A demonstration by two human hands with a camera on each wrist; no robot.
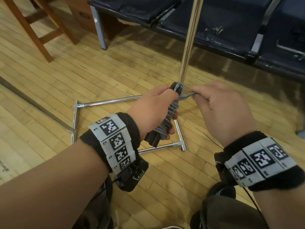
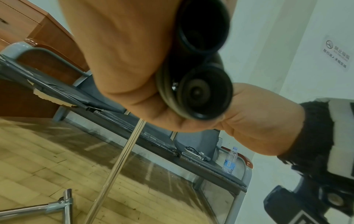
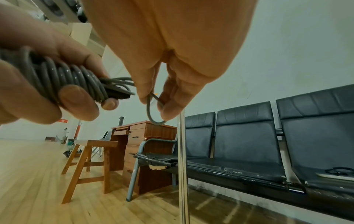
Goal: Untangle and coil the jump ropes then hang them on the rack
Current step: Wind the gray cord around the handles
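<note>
your left hand (image 1: 153,111) grips the wound jump rope (image 1: 168,119) mid-frame; your right hand (image 1: 221,109) pinches its end loop (image 3: 153,112): tuck it snugly.

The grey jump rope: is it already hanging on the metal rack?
No. The left hand grips the jump rope, wound round its black handles, while the right hand pinches a loop beside the rack pole.

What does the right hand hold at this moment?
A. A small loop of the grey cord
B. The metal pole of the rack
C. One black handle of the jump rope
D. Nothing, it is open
A. In the right wrist view the right hand pinches a small loop of the grey cord between thumb and fingers, while the left hand grips the wound bundle with the black handles.
</note>
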